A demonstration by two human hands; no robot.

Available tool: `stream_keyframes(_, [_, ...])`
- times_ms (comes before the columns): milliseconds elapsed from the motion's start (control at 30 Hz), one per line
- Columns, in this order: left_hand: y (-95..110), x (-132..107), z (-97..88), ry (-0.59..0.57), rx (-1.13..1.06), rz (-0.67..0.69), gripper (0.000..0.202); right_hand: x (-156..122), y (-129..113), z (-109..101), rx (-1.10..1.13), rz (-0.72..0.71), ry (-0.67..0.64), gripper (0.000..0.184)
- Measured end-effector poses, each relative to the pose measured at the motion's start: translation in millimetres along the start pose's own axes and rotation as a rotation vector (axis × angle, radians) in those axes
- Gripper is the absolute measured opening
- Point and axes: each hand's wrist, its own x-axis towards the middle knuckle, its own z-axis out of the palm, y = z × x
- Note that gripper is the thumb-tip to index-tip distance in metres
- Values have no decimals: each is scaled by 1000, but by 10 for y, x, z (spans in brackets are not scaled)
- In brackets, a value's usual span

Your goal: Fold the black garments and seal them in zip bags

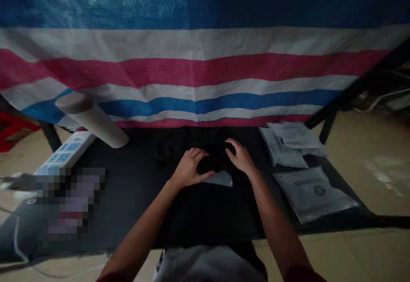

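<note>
Both my hands are over the middle of the black table (128, 205), with a very dark item (216, 149) between them. Its outline blends into the tabletop, so its kind cannot be made out. My left hand (192, 169) is curved beside it, thumb apart from the fingers. Close to that thumb lies a pale, translucent flat piece (221, 178). Across the gap, my right hand (239, 156) has its thumb and fingers apart at the dark item's other side. Dark curved shapes (169, 147) lie just beyond my left hand.
Several pale printed pouches (315, 192) lie on the right. A white roll (96, 122) leans at the back left beside a blue-and-white box (67, 152). A blurred-out item (75, 201) and a white cable (17, 239) are at left. Striped sheeting (198, 68) hangs behind.
</note>
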Motion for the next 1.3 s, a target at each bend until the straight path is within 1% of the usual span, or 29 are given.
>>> stream_keyframes(100, [85, -7, 117, -43, 13, 9, 55, 10, 24, -55, -93, 118, 46, 34])
stream_keyframes(167, [116, -8, 166, -62, 38, -6, 49, 10, 36, -104, -152, 221, 56, 33])
stream_keyframes(267, [127, -4, 177, -83, 81, -17, 38, 4, 48, -188, -217, 372, 39, 30])
stream_keyframes(367, [109, 0, 141, -113, 118, -20, 20, -2, 72, -242, -245, 449, 24, 33])
stream_keyframes(433, [86, 2, 113, -118, 153, -57, 12, -2, 101, -248, -246, 459, 18, 33])
stream_keyframes(533, [54, 3, 74, -125, 211, -119, 11, -1, 154, -222, -227, 444, 23, 28])
stream_keyframes(600, [55, 3, 51, -136, 210, -103, 13, -1, 183, -197, -212, 420, 28, 23])
stream_keyframes(633, [69, 3, 42, -133, 195, -78, 18, -1, 193, -186, -212, 408, 28, 21])
stream_keyframes(733, [167, -1, 60, -90, 137, 8, 42, -8, 204, -167, -231, 384, 22, 19])
stream_keyframes(800, [261, -7, 124, -72, 112, 55, 50, -13, 202, -162, -232, 371, 18, 18])
stream_keyframes(867, [347, -15, 228, -86, 97, 92, 50, -17, 203, -157, -208, 357, 21, 18])
stream_keyframes(933, [402, -23, 351, -108, 91, 88, 41, -18, 213, -150, -174, 344, 28, 18])
stream_keyframes(1000, [410, -28, 463, -106, 49, 39, 29, -17, 235, -139, -139, 334, 43, 16])
stream_keyframes(1067, [373, -23, 540, -51, -77, -58, 25, -16, 262, -130, -112, 331, 67, 13])
stream_keyframes(1100, [342, -16, 562, 8, -166, -129, 27, -15, 275, -126, -103, 333, 80, 12])
stream_keyframes(1200, [233, 11, 575, 246, -434, -353, 35, -15, 300, -124, -85, 348, 98, 12])
stream_keyframes(1233, [201, 19, 569, 312, -500, -403, 37, -15, 300, -126, -81, 352, 99, 11])
stream_keyframes(1300, [159, 29, 554, 384, -591, -443, 38, -15, 288, -134, -76, 359, 93, 11])
